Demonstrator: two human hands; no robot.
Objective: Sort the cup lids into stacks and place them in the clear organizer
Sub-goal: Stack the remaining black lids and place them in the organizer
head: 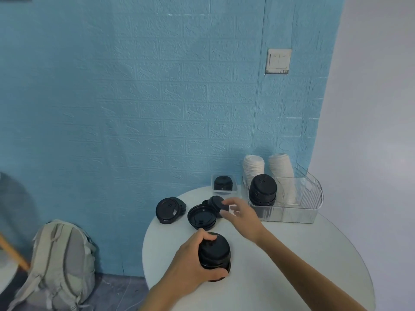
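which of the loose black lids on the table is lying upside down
The middle lid, between the left lid and the one at the right hand: its hollow underside faces up, while the others show their tops.
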